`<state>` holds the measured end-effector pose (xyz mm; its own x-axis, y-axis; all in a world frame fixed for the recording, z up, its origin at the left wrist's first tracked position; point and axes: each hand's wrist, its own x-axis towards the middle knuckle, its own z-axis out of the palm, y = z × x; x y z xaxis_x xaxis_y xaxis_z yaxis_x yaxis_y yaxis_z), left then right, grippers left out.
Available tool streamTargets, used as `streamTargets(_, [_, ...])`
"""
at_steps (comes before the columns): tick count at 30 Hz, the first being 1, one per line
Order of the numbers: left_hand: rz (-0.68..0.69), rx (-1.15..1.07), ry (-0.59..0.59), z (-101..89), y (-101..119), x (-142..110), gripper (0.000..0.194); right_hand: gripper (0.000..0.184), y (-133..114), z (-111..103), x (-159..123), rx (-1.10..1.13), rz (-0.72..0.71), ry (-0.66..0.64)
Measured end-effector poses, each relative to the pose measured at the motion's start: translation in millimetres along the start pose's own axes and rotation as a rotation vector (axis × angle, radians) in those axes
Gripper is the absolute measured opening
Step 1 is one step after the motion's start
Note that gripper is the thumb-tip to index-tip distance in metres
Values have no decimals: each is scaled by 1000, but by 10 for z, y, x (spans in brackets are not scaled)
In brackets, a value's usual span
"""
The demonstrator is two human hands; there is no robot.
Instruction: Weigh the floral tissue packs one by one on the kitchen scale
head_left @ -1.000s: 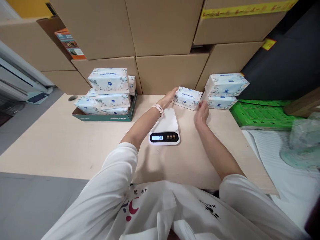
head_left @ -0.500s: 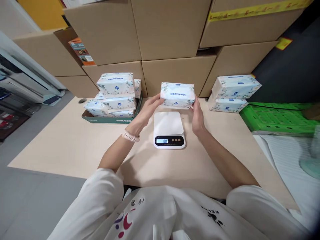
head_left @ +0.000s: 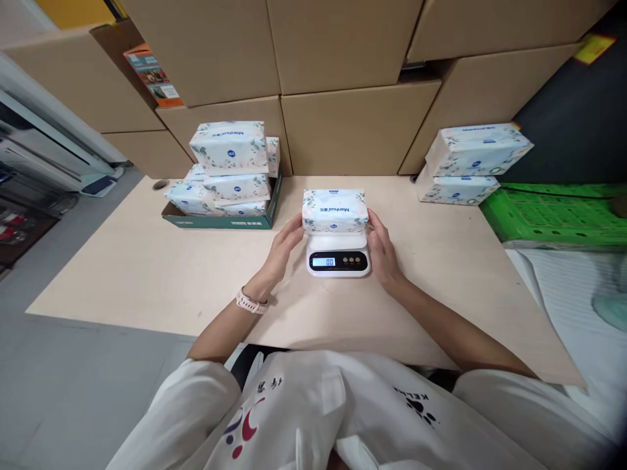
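Observation:
A white and pale-blue pack of tissues [head_left: 334, 212] is over the rear of the white digital scale [head_left: 337, 243], hiding much of its platform. The scale's display reads 0.0; I cannot tell whether the pack rests on it. My left hand [head_left: 281, 251], with a pale band on the wrist, holds the pack's left end. At the right end my right hand [head_left: 385, 251] presses with its fingers along the side. Both hands are closed on the pack between them.
Left of the scale, a shallow green carton [head_left: 220, 222] holds several stacked tissue packs [head_left: 230, 149]. Two more packs [head_left: 477, 153] are stacked at the right back. Cardboard boxes [head_left: 357, 134] wall the table's rear edge. A green plastic pallet [head_left: 553, 212] lies beyond the right edge.
Both hands have lifted the tissue pack from beside the right-hand stack, carried it left and lowered it over the scale. The display still reads 0.0. The camera view has shifted slightly.

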<state>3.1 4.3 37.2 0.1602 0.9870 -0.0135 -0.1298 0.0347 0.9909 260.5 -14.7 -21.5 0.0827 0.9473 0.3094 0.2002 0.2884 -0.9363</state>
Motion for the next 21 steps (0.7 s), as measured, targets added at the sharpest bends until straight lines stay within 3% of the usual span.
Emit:
streamTargets(5, [-126,-123,74,-37,-172,-13,73,92,56,-30,-6,112,145,153])
streamTargets(8, [-125,-163,-10,-10,-196,-49,71,100,94,-33,67,185,238,204])
streamTargets(11, [-91,-169,-103,28,-193,-73,68,93,102,-26,97,202,252,207])
streamTargets(14, [-97,-186,-116,50,-206,-77,59,87,87,-19,82,194,231,181])
streamTargets(21, [-259,-344,122,-1,-199,-32,37,82,93,-35,59,176,205,164])
